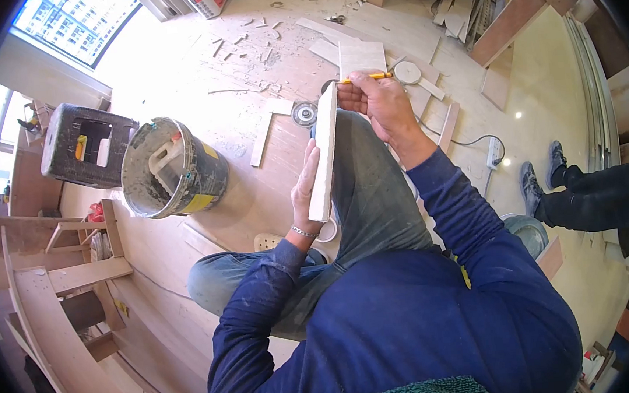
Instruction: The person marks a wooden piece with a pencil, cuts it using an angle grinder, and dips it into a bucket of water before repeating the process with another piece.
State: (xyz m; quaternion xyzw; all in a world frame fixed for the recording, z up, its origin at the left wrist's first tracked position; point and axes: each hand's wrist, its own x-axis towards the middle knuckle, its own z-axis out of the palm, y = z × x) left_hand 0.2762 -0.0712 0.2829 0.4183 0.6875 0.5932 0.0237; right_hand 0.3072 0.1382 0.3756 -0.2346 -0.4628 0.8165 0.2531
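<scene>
A pale narrow board or tile strip (324, 159) stands tilted on edge above my raised knee. My left hand (305, 186) grips its lower half from the left side, with a bracelet at the wrist. Near the upper end of the strip, my right hand (385, 106) pinches a yellow pencil (377, 76), its point close to the strip's edge. Just left of the strip, a round grinder disc (306, 114) shows on the floor, its body partly hidden. Beyond my hands lies a flat pale tile piece (362, 56).
A dusty bucket (213, 176) with a jug inside stands at left, beside a black step stool (56, 154). Broken tile bits (266, 55) litter the floor ahead. A power strip (493, 151) with a cable lies to the right, near another person's shoes (530, 187).
</scene>
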